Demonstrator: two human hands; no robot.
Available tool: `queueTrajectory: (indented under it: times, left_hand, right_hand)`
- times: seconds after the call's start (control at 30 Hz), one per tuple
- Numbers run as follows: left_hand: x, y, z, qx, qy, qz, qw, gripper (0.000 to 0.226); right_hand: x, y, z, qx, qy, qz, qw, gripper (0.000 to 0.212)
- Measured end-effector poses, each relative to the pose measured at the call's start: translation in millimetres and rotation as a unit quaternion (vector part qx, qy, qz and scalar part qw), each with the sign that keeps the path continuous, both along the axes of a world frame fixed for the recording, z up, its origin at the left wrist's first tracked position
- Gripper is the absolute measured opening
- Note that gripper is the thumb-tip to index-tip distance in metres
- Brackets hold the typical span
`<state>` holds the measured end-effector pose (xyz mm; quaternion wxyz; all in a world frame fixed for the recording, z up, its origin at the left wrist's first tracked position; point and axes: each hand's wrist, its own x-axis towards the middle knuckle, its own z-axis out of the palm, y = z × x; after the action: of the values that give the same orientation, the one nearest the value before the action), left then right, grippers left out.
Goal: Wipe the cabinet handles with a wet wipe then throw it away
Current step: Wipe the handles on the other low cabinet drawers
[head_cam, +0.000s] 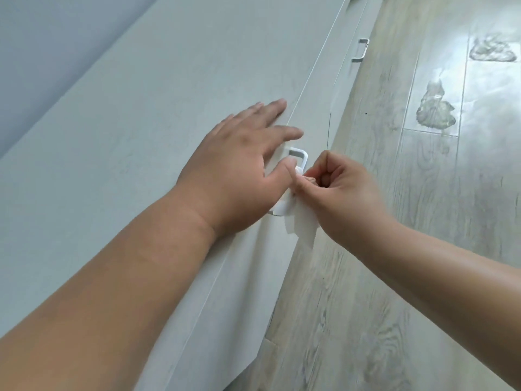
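Pale greys and whites all over.
The cabinet [141, 122] is whitish grey with a faint streaked grain. Its near handle [300, 153], the far handle [361, 50] at 1 o'clock and the wet wipe [306, 227] are plain white. The floor [366, 277], from 3 to 6 o'clock, is light grey planks with darker wood-grain swirls. The wall [42, 52] at 10 o'clock is flat blue-grey.

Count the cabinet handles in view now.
2. The near handle is mid-frame, partly wrapped by the wipe; the far handle is farther along the cabinet, upper right. Others may be out of view.
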<state>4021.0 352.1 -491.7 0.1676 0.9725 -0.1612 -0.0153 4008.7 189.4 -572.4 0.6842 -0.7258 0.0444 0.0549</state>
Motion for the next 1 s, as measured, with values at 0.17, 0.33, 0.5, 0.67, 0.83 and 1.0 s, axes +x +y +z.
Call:
queueTrajectory:
  times: [0.17,0.33,0.5,0.67,0.83,1.0]
  left_hand:
    - [6.2,8.9,3.7,-0.034,0.013,-0.022,0.999,0.062]
    - [18.5,25.6,2.9,0.041,0.034,-0.059,0.997,0.076]
    - [18.9,26.9,1.8,0.068,0.037,-0.065,0.995,0.080]
    - [18.6,25.2,0.9,0.048,0.034,-0.059,0.997,0.077]
    - [18.8,24.2,-0.5,0.040,0.025,-0.049,0.998,0.076]
    - [20.0,23.5,0.8,0.028,0.024,-0.044,0.998,0.077]
  right_hand:
    - [-14.3,5.5,0.2,0.018,0.046,0.004,0.999,0.034]
    - [-9.1,5.9,-0.2,0.040,0.037,-0.002,0.999,0.031]
    - [-18.7,9.3,-1.0,0.098,0.073,0.026,0.992,0.033]
    - [-6.6,6.2,3.9,0.078,0.061,0.001,0.995,0.031]
    - [-12.0,11.9,4.6,0.121,0.101,-0.005,0.988,0.033]
    - [-24.6,18.4,7.0,0.098,0.096,-0.005,0.991,0.032]
